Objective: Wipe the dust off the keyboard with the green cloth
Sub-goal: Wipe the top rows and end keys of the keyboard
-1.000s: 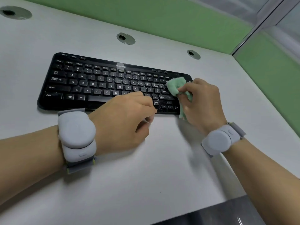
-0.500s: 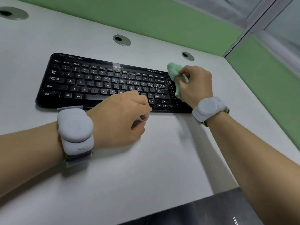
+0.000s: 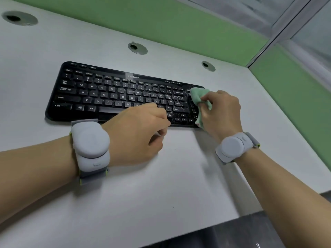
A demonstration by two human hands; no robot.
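Observation:
A black keyboard (image 3: 107, 93) lies on the white desk (image 3: 161, 185), with white dust specks over its right-hand keys. My right hand (image 3: 221, 113) grips a bunched green cloth (image 3: 198, 97) and presses it on the keyboard's right end. My left hand (image 3: 138, 135) rests as a loose fist at the keyboard's front edge, covering a few lower keys, and holds nothing that I can see. Both wrists wear grey bands.
Three round cable grommets sit in the desk behind the keyboard: one far left (image 3: 19, 18), one in the middle (image 3: 137, 48), one to the right (image 3: 208, 66). Green partition walls (image 3: 179, 27) close the back and right side. The desk's front edge runs low at the right.
My right hand swept the cloth from the lower right keys up past the top right corner, then came back down a little onto the right end. The left hand stayed put.

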